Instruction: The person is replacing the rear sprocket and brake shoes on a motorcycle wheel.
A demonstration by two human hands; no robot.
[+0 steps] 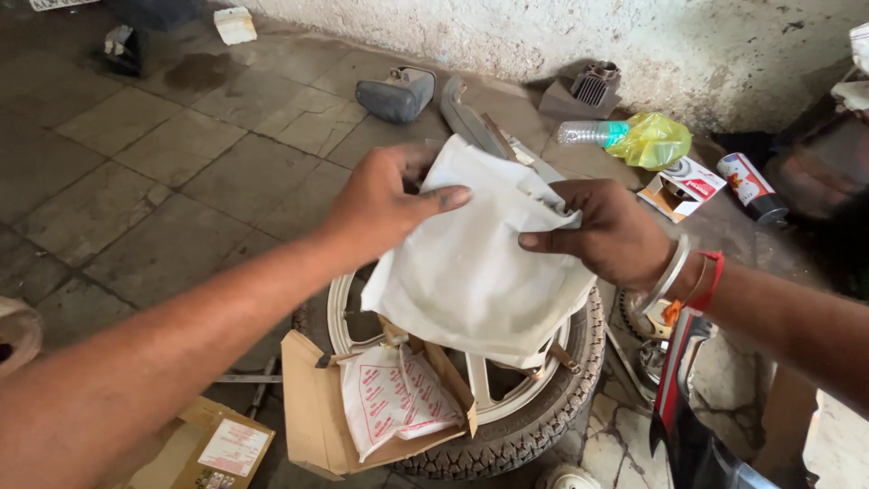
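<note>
Nearest the viewer, an open cardboard box (317, 412) leans on a motorcycle wheel (534, 407) with a pale alloy rim and black tyre, lying flat on the stone floor (136, 172); inside the box rests a white packet printed in red (394, 398). A second, smaller carton (217, 448) lies at lower left. Above the wheel, both hands hold up a white plastic bag (471, 263): the left hand (385, 204) pinches its upper left edge, thumb pressed flat across the front, while the right hand (611, 234), with a metal bangle and red thread at the wrist, grips the upper right edge with fingers curled closed. Farther back on the floor lie a dark grey moulded part (396, 93), a clear bottle (590, 133) beside a crumpled yellow-green bag (654, 140), a small printed box (683, 186) and a can (751, 187), near the whitewashed wall (561, 36).
</note>
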